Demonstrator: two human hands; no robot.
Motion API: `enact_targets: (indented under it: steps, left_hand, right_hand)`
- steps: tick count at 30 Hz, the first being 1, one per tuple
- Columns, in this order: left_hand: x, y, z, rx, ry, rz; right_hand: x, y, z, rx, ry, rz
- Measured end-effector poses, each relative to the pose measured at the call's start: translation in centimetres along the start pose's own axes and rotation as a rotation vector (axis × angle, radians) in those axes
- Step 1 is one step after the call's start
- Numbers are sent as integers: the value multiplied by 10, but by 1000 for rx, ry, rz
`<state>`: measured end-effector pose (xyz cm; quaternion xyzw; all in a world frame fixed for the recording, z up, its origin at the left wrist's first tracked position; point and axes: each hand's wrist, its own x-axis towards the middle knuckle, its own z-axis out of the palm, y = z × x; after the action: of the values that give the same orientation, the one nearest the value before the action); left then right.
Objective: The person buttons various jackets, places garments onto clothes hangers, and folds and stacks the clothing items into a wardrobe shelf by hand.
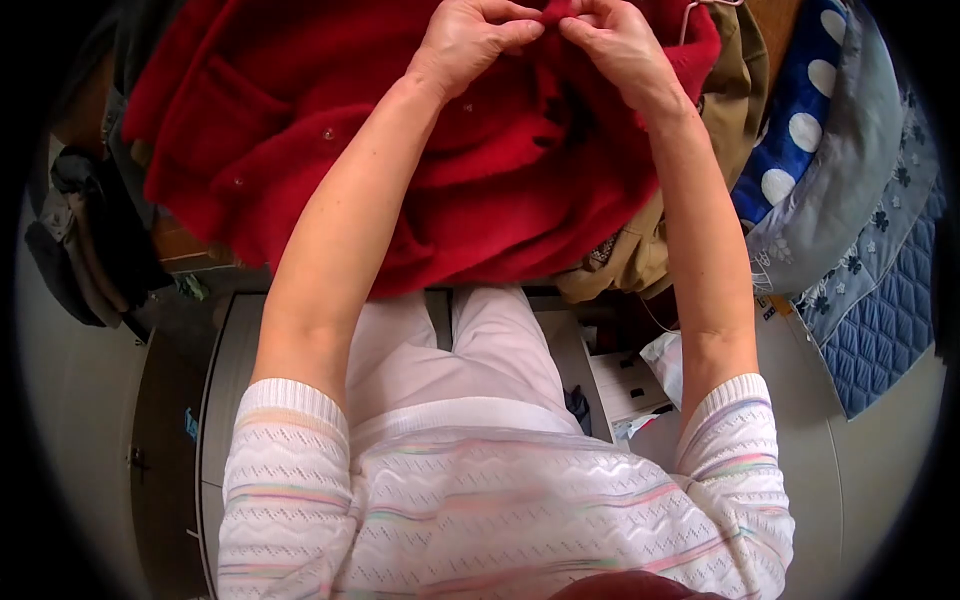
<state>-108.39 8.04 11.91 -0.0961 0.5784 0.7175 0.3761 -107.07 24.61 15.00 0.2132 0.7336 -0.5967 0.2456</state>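
Note:
A red coat [300,190] with a pocket and small shiny buttons lies spread out in front of me. At its upper part my left hand [475,38] pinches the red cloth between thumb and fingers. Close beside it, my right hand [620,45] grips the same bit of cloth, the fingertips of both hands nearly meeting. What exactly sits between the fingertips is too small to make out. Part of a white hanger [690,15] shows past my right hand. Below the hands the coat hangs in folds toward my legs.
Tan clothing [625,260] lies under the coat at the right. Further right are a blue polka-dot cloth [800,130], a grey cloth [845,150] and a quilted blue cover [885,320]. Dark clothes [100,230] hang at the left. An open drawer [600,400] stands beside my legs.

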Motion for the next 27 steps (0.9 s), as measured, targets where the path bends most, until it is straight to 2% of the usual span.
enact_targets:
  steps: [1,4,6,10,11,14,15,16,18,27]
  left_hand:
    - [0,-1,2,56,18,45]
    - [-3,-2,10,435,152,389]
    - [-3,-2,14,524,188,484]
    - [0,-8,14,640,231,610]
    - [1,-8,14,672,237,640]
    - [4,-7,8,154,81,104]
    - [6,-6,3,34,-17,103]
    - [7,-5,2,11,-19,62]
    - [11,-2,-1,-36,-27,-21]
    - [18,3,-12,-231,-69,-133]
  right_hand:
    - [2,1,1,-44,22,-12]
    - [4,0,8,-196,105,-71]
    - [0,-6,11,-330,166,-152]
    - [2,-2,13,-274,147,-182]
    - [3,4,13,-124,107,-163]
    - [6,16,7,245,-23,-100]
    - [3,12,2,317,-73,-73]
    - [1,9,-1,389,-124,-47]
    - [1,6,-3,362,-109,-34]
    - [0,11,-6,314,-111,-41]
